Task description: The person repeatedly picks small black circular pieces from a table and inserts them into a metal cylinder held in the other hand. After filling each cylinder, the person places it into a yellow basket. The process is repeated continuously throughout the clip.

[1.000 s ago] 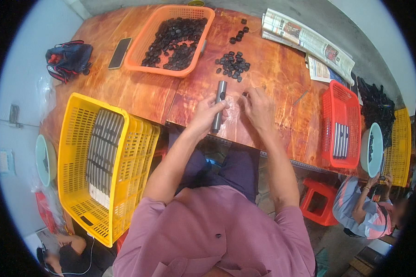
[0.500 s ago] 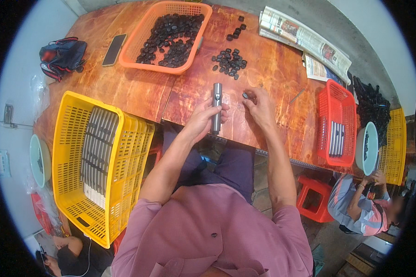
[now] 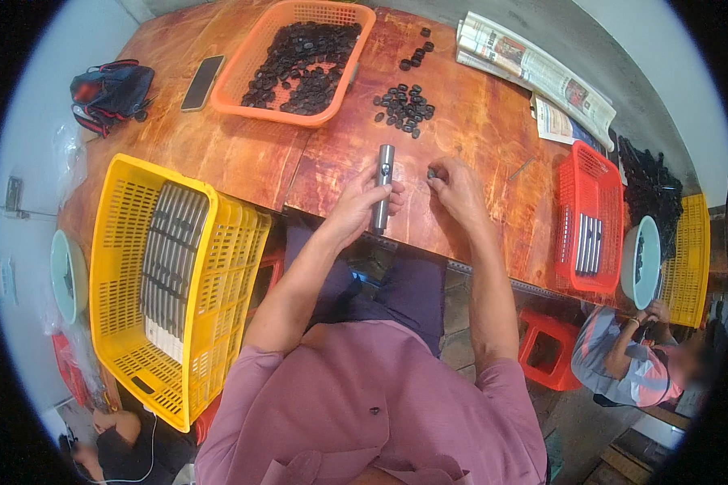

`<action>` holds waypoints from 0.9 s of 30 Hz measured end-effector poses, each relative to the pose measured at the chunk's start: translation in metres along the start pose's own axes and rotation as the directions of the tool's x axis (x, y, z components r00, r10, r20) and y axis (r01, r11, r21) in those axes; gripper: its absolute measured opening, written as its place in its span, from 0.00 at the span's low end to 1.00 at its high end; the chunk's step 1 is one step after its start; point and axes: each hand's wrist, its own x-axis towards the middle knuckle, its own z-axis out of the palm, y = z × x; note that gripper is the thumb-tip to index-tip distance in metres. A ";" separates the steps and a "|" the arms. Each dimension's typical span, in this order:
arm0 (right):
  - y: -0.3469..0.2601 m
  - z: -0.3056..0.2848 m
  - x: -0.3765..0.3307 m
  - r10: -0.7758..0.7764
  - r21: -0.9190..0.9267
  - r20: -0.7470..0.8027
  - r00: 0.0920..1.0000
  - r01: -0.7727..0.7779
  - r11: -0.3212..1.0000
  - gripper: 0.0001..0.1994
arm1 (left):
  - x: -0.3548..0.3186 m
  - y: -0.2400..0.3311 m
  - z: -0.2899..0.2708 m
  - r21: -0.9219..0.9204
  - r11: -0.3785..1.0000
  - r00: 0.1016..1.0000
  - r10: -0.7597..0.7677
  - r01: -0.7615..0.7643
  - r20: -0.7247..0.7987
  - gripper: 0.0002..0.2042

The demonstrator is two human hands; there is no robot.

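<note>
My left hand (image 3: 359, 205) is wrapped round a grey metal tube (image 3: 386, 162), held upright near the table's front edge, with a hole in its upper side. To its right, my right hand (image 3: 461, 194) pinches a small black oval piece (image 3: 433, 173) between thumb and fingers, apart from the tube. Beyond both hands lies a loose pile of similar black pieces (image 3: 404, 109) on the wooden table (image 3: 332, 153). Several more sit in a row farther back.
An orange basket (image 3: 228, 90) of black pieces stands at the back. Yellow crate (image 3: 109, 267) at left and red basket (image 3: 566, 178) at right hold metal tubes. A phone (image 3: 202, 83), pouch (image 3: 109, 95) and newspapers (image 3: 534, 77) lie around. Another person (image 3: 623, 364) sits at right.
My right hand has turned slightly, so the black piece is now more covered by the fingers. The tube in my left hand has barely shifted.
</note>
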 end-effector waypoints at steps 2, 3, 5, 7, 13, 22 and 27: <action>-0.003 0.001 -0.002 0.038 0.049 -0.063 0.997 -0.035 0.998 0.11 | 0.000 -0.001 -0.001 -0.002 1.000 1.000 0.004 -0.004 0.005 0.29; -0.002 0.001 -0.002 0.033 0.042 -0.058 0.998 -0.030 0.999 0.11 | 0.000 -0.002 -0.001 -0.008 1.000 1.000 0.006 -0.006 0.009 0.29; 0.001 0.001 -0.002 0.020 0.027 -0.047 0.999 -0.019 0.999 0.11 | 0.000 -0.002 -0.002 -0.020 1.000 1.000 0.010 -0.010 0.018 0.30; 0.001 0.002 -0.002 0.014 0.002 -0.043 0.999 -0.013 1.000 0.10 | -0.001 -0.001 -0.002 -0.034 0.999 0.999 0.011 -0.010 0.033 0.30; -0.025 0.006 -0.008 -0.077 0.122 -0.110 0.991 0.090 0.988 0.11 | 0.000 -0.002 -0.003 -0.014 1.000 0.998 0.012 -0.012 0.059 0.28; -0.050 0.025 -0.008 -0.369 0.072 -0.219 0.903 0.392 0.917 0.12 | -0.002 -0.001 0.007 -0.008 0.999 0.997 0.051 -0.050 0.059 0.28; -0.053 0.022 -0.012 -0.438 -0.044 -0.236 0.868 0.440 0.897 0.10 | -0.001 -0.005 0.001 0.015 0.998 0.995 0.053 -0.055 0.081 0.29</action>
